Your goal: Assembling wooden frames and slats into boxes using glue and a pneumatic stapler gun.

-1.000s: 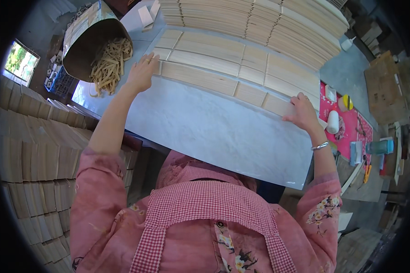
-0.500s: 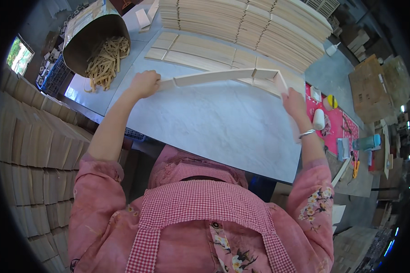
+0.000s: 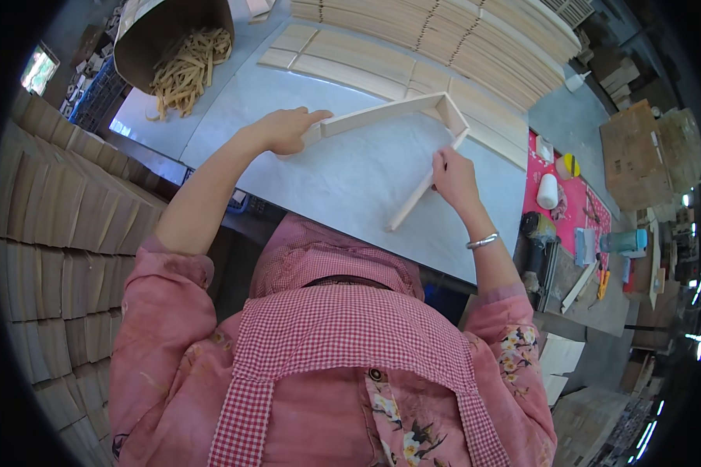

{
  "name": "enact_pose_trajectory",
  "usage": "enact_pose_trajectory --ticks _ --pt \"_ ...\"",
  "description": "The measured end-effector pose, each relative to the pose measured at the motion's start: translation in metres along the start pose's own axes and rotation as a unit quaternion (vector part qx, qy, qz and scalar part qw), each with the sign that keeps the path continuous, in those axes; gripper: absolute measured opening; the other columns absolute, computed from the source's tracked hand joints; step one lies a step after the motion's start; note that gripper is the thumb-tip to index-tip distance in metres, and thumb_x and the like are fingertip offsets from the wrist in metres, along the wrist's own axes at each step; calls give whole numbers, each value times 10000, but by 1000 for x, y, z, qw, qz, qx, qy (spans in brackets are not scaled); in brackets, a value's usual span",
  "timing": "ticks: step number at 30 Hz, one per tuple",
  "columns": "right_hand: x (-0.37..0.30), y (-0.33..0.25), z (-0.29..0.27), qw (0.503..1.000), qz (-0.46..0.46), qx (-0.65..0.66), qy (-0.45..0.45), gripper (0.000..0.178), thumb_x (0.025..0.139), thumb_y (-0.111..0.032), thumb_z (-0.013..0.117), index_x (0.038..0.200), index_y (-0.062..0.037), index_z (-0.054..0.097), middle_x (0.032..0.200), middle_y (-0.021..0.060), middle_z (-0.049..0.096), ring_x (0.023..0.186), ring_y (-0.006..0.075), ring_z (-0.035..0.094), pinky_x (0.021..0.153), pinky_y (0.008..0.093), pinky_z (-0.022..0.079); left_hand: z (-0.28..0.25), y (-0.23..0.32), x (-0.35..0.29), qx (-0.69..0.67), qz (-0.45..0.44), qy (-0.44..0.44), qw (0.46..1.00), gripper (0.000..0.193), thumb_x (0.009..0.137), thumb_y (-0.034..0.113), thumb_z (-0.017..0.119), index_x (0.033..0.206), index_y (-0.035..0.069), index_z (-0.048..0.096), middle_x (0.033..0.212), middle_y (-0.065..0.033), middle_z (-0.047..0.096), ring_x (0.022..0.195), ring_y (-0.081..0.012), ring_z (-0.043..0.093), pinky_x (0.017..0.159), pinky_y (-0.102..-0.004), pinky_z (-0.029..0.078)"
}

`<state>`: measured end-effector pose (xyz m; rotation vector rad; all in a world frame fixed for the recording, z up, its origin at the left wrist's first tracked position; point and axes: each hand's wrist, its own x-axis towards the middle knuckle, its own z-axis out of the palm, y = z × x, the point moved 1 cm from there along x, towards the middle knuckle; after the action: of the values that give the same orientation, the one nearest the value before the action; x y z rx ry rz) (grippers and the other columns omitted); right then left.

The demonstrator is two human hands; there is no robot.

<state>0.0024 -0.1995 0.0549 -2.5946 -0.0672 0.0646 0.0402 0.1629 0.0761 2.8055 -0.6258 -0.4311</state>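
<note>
A pale wooden strip (image 3: pixel 382 114), scored into hinged sections, stands on edge above the white marbled tabletop (image 3: pixel 327 191). It is bent at corners into a partly open frame shape. My left hand (image 3: pixel 290 131) is at its left end, index finger stretched along the wood, the other fingers curled around the end and partly hidden. My right hand (image 3: pixel 454 177) pinches the other side past the right corners. From there the strip's free end slants down toward the table's near edge. Beyond it lie flat grooved wooden strips (image 3: pixel 350 66) side by side.
A tall stack of grooved strips (image 3: pixel 444 31) fills the back. At far left a tipped container (image 3: pixel 136 58) spills thin wood slivers (image 3: pixel 183 74). On the right, a pink mat (image 3: pixel 568 202) holds a white bottle (image 3: pixel 547 191) and a tape roll (image 3: pixel 567 166). Stacked wood blocks (image 3: pixel 62 210) line the left.
The strip has been folded further, its right section swung inward toward me. My right hand moved left and nearer; my left hand shifted right. The view also shifted slightly.
</note>
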Motion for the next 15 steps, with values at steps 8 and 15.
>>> enact_pose_trajectory --ticks 8,15 --pt "-39 -46 -7 978 -193 -72 -30 104 871 -127 669 916 -36 691 901 144 701 743 372 645 696 409 512 24 -11 -8 -297 -66 87 949 516 844 95 649 1348 99 540 1184 -152 671 880 -290 649 781 -378 547" --pt "-27 -60 22 894 -425 -100 101 134 851 -175 754 882 -67 682 789 74 639 711 252 605 678 329 479 48 2 -16 -375 -56 174 909 472 861 190 757 1288 93 583 1155 -141 670 790 -223 629 674 -331 554"
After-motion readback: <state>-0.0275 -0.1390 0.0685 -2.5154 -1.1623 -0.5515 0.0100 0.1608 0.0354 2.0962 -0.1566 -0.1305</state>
